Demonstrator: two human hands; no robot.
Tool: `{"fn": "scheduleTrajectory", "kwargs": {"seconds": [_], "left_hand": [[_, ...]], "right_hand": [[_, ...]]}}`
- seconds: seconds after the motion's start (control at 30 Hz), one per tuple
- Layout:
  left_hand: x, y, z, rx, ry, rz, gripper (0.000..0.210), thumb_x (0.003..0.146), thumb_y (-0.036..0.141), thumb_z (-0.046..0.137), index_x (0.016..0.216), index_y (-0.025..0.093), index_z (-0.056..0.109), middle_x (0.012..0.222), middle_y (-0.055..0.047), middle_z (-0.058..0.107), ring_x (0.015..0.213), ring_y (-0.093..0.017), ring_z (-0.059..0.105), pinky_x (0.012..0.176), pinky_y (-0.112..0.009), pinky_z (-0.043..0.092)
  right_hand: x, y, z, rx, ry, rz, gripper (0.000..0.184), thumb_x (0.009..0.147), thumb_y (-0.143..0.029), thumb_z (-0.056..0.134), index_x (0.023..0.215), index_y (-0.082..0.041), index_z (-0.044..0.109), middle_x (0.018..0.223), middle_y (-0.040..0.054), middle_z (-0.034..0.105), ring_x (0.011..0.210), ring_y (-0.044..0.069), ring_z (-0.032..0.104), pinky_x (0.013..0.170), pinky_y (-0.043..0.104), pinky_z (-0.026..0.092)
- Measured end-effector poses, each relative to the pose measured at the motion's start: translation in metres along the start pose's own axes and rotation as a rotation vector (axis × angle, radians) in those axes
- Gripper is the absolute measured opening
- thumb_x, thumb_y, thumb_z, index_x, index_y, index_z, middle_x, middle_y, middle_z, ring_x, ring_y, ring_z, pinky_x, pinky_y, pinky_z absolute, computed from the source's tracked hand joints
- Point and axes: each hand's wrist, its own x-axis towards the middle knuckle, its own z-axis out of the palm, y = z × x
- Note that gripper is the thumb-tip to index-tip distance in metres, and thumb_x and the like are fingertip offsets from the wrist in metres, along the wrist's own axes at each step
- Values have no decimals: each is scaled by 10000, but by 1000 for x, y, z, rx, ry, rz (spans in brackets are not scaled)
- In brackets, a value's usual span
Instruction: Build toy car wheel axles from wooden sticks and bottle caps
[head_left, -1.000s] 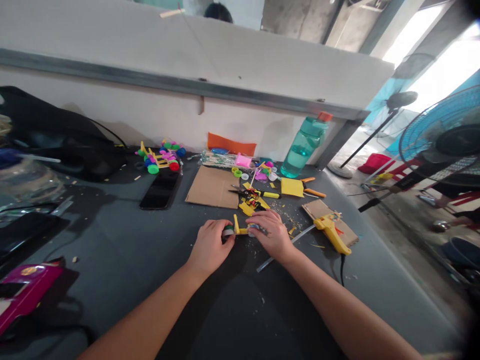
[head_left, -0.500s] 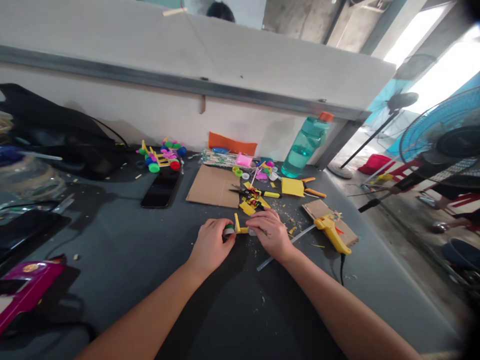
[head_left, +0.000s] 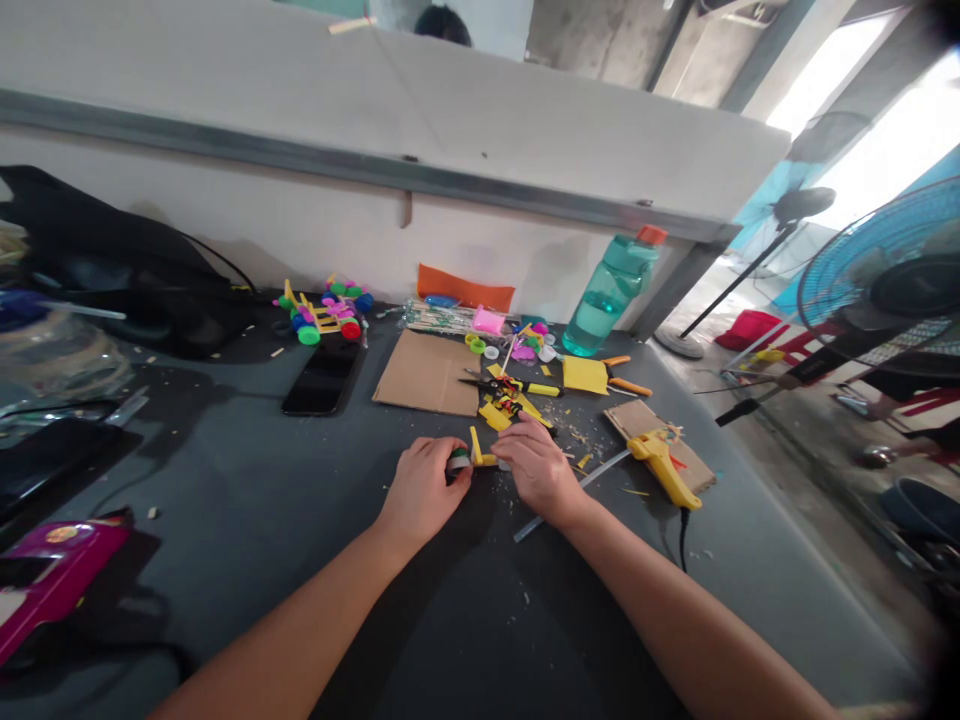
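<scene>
My left hand (head_left: 427, 485) is closed, thumb and fingers pinching a green and white bottle cap (head_left: 458, 459). The cap sits at the left end of a small yellow stick piece (head_left: 477, 449), which has one upright arm. At the piece's right end my right hand (head_left: 538, 470) is closed over a whitish cap, mostly hidden by the fingers. Just beyond my hands lie yellow scraps (head_left: 495, 415) and black-bladed scissors (head_left: 510, 385). A clear glue stick (head_left: 529, 529) passes under my right wrist toward a yellow glue gun (head_left: 664, 468).
Behind lie a cardboard sheet (head_left: 427, 373), loose bottle caps (head_left: 491, 352), a teal water bottle (head_left: 604, 300) and orange-handled pliers (head_left: 630, 385). On the left are a phone (head_left: 322, 378), a bottle-cap toy car (head_left: 322, 318) and a magenta device (head_left: 60, 570). A fan (head_left: 885, 260) stands beyond the right edge.
My right hand's fingers have shifted slightly and curl more around the right end of the yellow piece. My left hand stays in place.
</scene>
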Motion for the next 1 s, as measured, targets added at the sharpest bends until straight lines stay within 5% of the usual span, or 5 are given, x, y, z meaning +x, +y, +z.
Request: {"fn": "scheduleTrajectory", "kwargs": {"seconds": [0.77, 1.0], "left_hand": [[0, -1, 1, 11, 16, 1, 214, 752, 197, 578, 964, 201, 606, 917, -51, 663, 931, -248, 571, 834, -398, 453], [0, 0, 0, 17, 7, -19, 224, 760, 207, 574, 982, 186, 599, 922, -55, 655, 949, -246, 565, 833, -395, 457]], "right_hand": [[0, 1, -6, -20, -10, 9, 221, 852, -132, 501, 993, -220, 647, 904, 48, 691, 969, 194, 589, 1008, 438, 393], [-1, 3, -14, 8, 97, 118, 387, 804, -109, 472, 1159, -226, 571, 1061, 72, 651, 1056, 222, 555, 922, 413, 463]]}}
